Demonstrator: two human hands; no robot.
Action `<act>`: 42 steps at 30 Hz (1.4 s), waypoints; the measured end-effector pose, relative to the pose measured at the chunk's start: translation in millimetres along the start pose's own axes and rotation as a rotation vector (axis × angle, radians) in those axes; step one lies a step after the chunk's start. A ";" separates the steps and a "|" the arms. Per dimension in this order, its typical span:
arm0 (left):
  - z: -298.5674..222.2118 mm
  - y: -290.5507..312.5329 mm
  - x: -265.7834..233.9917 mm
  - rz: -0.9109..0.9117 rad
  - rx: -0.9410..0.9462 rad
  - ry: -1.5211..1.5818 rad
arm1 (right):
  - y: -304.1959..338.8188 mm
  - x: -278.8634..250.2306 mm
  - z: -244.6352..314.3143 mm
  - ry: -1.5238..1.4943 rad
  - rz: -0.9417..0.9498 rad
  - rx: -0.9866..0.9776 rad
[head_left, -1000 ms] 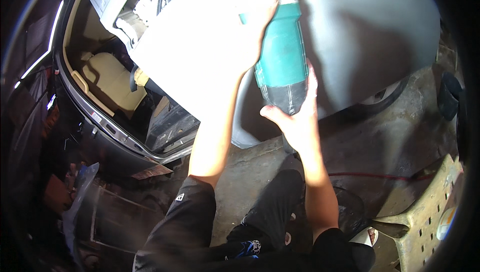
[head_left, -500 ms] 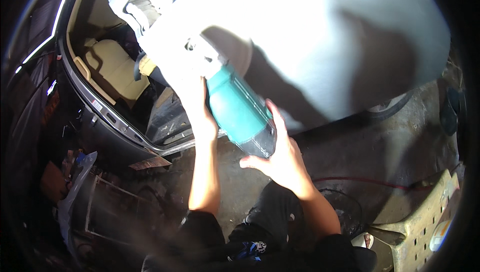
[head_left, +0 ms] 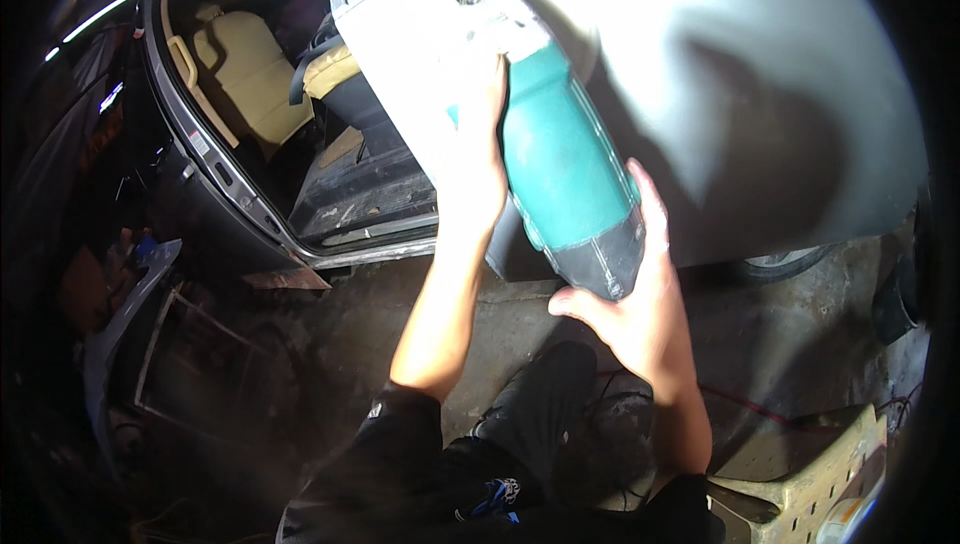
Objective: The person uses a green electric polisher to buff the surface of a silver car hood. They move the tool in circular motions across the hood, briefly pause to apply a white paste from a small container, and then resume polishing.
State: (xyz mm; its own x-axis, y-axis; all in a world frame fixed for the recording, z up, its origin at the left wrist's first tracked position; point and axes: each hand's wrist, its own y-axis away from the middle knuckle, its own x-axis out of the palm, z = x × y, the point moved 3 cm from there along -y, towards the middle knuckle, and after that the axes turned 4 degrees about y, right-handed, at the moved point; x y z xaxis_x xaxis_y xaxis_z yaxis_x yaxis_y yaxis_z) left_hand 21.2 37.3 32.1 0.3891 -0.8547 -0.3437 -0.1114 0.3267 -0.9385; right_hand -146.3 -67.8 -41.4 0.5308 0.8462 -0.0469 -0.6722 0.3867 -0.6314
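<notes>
A power tool with a teal body and black rear end, apparently an angle polisher point(head_left: 570, 159), is held up against a pale car door panel point(head_left: 860, 199). Its metal head and part of a round disc sit at the far end, washed out by glare. My left hand point(head_left: 480, 169) is closed along the tool's left side near the head; its fingers are lost in the bright light. Around the black rear end curls my right hand point(head_left: 645, 309), thumb below and fingers on the right side. Dark shadows of the tool fall across the panel.
Left of the panel, an open car doorway shows a beige seat point(head_left: 245, 69) and a dark sill point(head_left: 365, 199). A yellowish plastic stool point(head_left: 800, 484) stands at the lower right, with a red hose point(head_left: 745, 404) on the floor behind it. A thin frame point(head_left: 150, 364) lies lower left.
The polisher and both hands have shifted right and slightly up in view. The doorway has also moved a little to the right, and the stool sits lower. Both hands keep hold of the tool.
</notes>
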 end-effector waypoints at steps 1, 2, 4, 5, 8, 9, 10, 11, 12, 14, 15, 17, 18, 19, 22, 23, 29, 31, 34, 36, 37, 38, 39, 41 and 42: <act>2.8 15.5 -16.7 -0.023 0.024 -0.010 | 8.2 8.7 1.9 0.059 0.007 -0.066; 4.0 38.3 -24.6 -0.069 0.000 0.027 | 18.3 11.1 -2.0 0.147 0.002 -0.116; 3.2 92.6 -12.0 -0.121 -0.074 0.119 | 40.3 6.6 -33.8 0.155 0.149 0.132; -4.8 98.7 -15.1 -0.154 -0.093 0.136 | 44.3 3.7 -36.3 0.161 0.167 0.113; 11.4 113.0 -4.8 -0.307 -0.622 0.639 | 41.7 -5.5 -41.8 0.205 0.219 0.122; 16.7 102.8 -2.0 -0.271 -0.618 0.742 | 36.0 -9.9 -37.9 0.180 0.216 0.141; 1.3 93.5 4.7 -0.233 -0.585 0.710 | 34.9 -16.9 -39.4 0.159 0.223 0.178; -13.1 80.3 15.0 -0.193 -0.546 0.689 | 32.2 -26.8 -41.0 0.163 0.122 0.117; -28.5 57.9 24.0 -0.101 -0.376 0.487 | 29.5 -35.8 -41.0 0.154 0.031 0.044; -60.2 14.7 47.9 -0.016 -0.166 0.370 | 25.2 -55.6 -41.0 0.140 -0.189 -0.096; -78.0 -7.0 64.9 0.016 -0.138 0.465 | 23.0 -69.5 -41.8 0.070 -0.254 -0.053; -156.4 -57.4 92.7 0.056 -0.321 1.030 | 20.8 -98.5 -51.0 -0.052 -0.419 -0.038; -176.9 -71.5 102.4 0.136 -0.305 1.157 | 19.0 -105.9 -53.7 -0.096 -0.470 0.003; -191.5 -83.4 119.3 0.169 -0.228 1.107 | 18.4 -114.7 -55.6 -0.214 -0.500 0.064; -235.4 -94.2 173.2 0.309 -0.115 0.960 | 24.7 -145.5 -70.2 -0.373 -0.585 0.246; -247.0 -92.0 185.9 0.358 -0.097 0.907 | 24.7 -152.6 -76.0 -0.419 -0.607 0.197; -266.0 -69.1 194.4 0.423 -0.110 0.849 | 36.0 -154.8 -100.7 -0.548 -0.634 0.229; -254.3 -60.3 180.9 0.388 -0.126 0.871 | 43.4 -138.0 -105.5 -0.560 -0.651 0.264; -205.1 -36.9 138.7 0.284 -0.137 0.867 | 52.6 -96.1 -100.6 -0.564 -0.506 0.325; -155.0 -6.3 119.1 0.406 -0.336 1.142 | 53.3 -57.7 -115.2 -0.400 -0.451 0.114; -135.8 9.3 97.5 0.355 -0.432 1.158 | 51.6 -42.0 -105.0 -0.253 -0.377 0.025; -120.8 22.8 83.0 0.329 -0.510 1.155 | 55.1 -31.7 -97.7 -0.256 -0.325 0.009; -104.1 37.4 68.4 0.304 -0.587 1.143 | 59.2 -19.4 -97.7 -0.224 -0.282 0.015; -52.5 84.3 55.6 0.164 -0.603 0.990 | 65.4 5.7 -115.1 -0.233 -0.134 0.059; -45.8 97.9 42.8 0.166 -0.682 1.067 | 70.0 18.3 -122.1 -0.234 -0.068 0.092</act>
State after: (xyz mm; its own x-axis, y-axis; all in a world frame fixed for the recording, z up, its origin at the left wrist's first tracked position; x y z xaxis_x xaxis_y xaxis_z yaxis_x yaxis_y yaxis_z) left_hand -14.9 14.2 -76.0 -0.5636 -0.8259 -0.0157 -0.6560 0.4591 -0.5991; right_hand -120.6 -70.0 -180.9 0.4499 0.8747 0.1804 -0.6887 0.4684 -0.5535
